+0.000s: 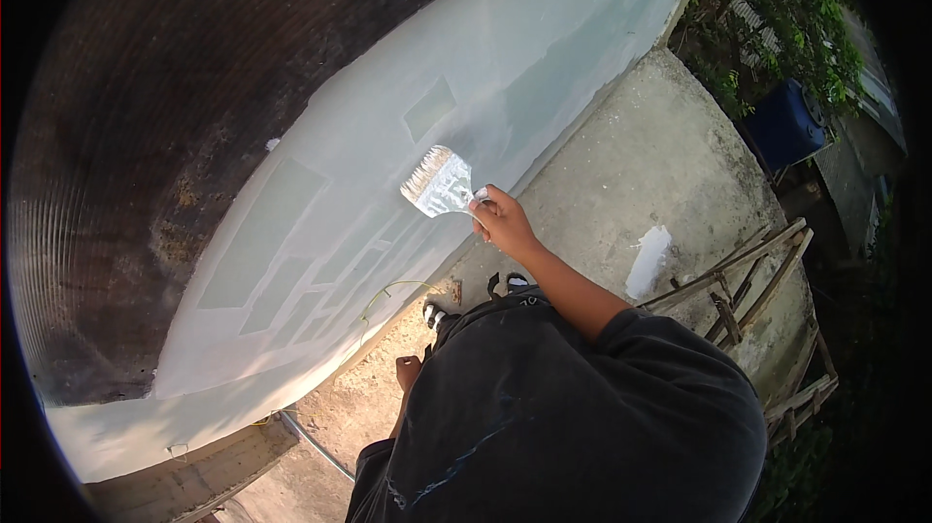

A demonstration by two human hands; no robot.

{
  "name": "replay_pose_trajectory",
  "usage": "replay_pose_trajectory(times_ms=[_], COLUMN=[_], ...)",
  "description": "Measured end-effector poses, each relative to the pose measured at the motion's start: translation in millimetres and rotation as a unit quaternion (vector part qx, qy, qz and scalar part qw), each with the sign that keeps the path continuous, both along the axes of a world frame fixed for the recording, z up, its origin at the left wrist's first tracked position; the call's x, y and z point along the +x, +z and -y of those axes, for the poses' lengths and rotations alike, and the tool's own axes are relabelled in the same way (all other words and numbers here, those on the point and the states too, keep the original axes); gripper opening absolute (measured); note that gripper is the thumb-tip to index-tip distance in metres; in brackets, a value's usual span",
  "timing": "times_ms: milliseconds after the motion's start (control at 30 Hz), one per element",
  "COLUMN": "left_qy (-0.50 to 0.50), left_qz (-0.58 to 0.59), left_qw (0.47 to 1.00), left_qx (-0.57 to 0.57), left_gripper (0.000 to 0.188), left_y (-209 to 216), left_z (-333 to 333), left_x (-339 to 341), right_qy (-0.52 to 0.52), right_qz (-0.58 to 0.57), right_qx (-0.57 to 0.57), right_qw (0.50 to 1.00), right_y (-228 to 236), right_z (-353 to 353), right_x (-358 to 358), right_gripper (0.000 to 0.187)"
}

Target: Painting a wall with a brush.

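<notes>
My right hand (502, 219) is closed round the handle of a wide paintbrush (442, 183), whose head is smeared with white paint. Its bristles point up and left, in front of a wall (369, 169) coated in white and pale grey-green. Several squarish grey-green patches (429, 108) show between whiter strokes on that wall. Whether the bristles touch the surface I cannot tell. Low beside my body, my left hand (408, 371) hangs with its fingers curled and nothing visible in them.
A dark, ridged surface (175, 135) overhangs the wall. On the concrete ground (631, 154) lies a white paint smear (649, 261). To the right stands a rough wooden frame (738, 280), with a blue barrel (786, 125) and leafy branches (767, 9) beyond. A thin yellow-green cord (374, 298) trails near my feet.
</notes>
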State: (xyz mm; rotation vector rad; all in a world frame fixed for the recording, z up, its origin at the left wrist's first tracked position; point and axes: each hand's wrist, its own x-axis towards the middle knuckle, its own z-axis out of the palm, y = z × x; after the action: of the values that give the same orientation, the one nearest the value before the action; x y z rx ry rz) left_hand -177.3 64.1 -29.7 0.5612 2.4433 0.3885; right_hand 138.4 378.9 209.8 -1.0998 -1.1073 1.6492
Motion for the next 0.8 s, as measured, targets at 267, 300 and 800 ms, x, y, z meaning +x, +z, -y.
replay_pose_trajectory(times_ms=[267, 300, 800], left_qy=[-0.014, -0.013, -0.011], left_qz=[0.008, 0.004, -0.013], left_qw=[1.0, 1.0, 1.0], left_qx=[-0.014, -0.005, -0.006], left_gripper=[0.029, 0.029, 0.028], left_y=[8.4, 8.3, 24.8], left_z=[-11.3, -10.2, -25.3], left_x=[6.3, 4.8, 16.3], right_qy=[-0.011, -0.011, -0.005], right_qz=[0.089, 0.088, 0.091], right_qx=[0.029, 0.03, 0.066], right_qw=[0.996, 0.996, 0.994], right_y=[-20.9, -24.6, -27.5], right_z=[1.1, 3.8, 13.4], right_x=[-2.5, -0.9, -3.5], right_gripper=[0.015, 0.015, 0.014])
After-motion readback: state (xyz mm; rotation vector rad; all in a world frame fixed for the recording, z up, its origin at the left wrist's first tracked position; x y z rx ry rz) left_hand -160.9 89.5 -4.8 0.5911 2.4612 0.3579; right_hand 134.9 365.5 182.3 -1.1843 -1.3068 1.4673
